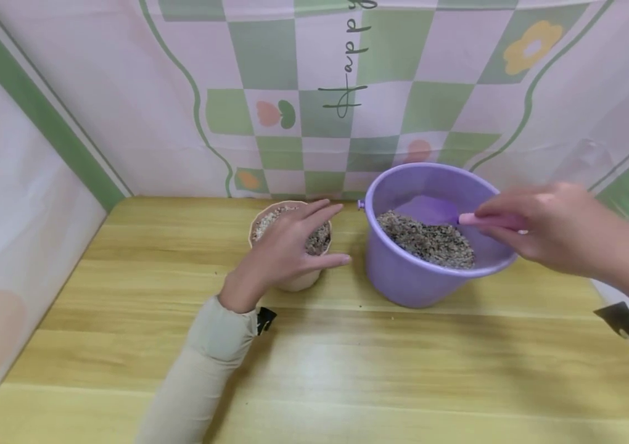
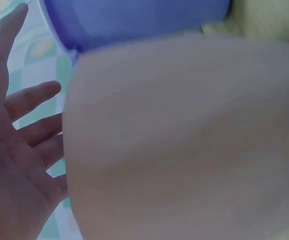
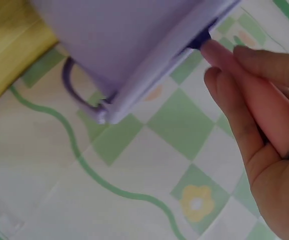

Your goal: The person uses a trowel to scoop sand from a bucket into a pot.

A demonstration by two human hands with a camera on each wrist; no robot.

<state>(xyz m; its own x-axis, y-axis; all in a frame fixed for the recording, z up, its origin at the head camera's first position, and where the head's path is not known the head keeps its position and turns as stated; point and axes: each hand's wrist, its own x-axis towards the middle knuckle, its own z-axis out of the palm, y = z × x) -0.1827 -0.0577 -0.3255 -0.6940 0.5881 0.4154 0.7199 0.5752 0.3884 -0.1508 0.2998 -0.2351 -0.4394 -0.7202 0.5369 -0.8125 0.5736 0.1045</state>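
Note:
My left hand (image 1: 287, 245) extends over a pale flower pot (image 1: 299, 282) with a scalloped rim, fingers and thumb spread. In the left wrist view the pot (image 2: 184, 145) fills much of the picture, with the fingers beyond its side; whether they touch it I cannot tell. Grainy soil mix (image 1: 319, 240) shows inside the pot. By its pink handle, my right hand (image 1: 561, 228) grips a small trowel (image 1: 494, 222). The trowel's purple blade is inside a purple bucket (image 1: 411, 283), above grey-brown granular soil (image 1: 431, 243).
Both containers stand near the back of a wooden table (image 1: 314, 370). A checkered, patterned cloth (image 1: 325, 111) hangs behind them. The bucket's handle (image 3: 72, 90) hangs at its side in the right wrist view. A few stray grains lie on the tabletop.

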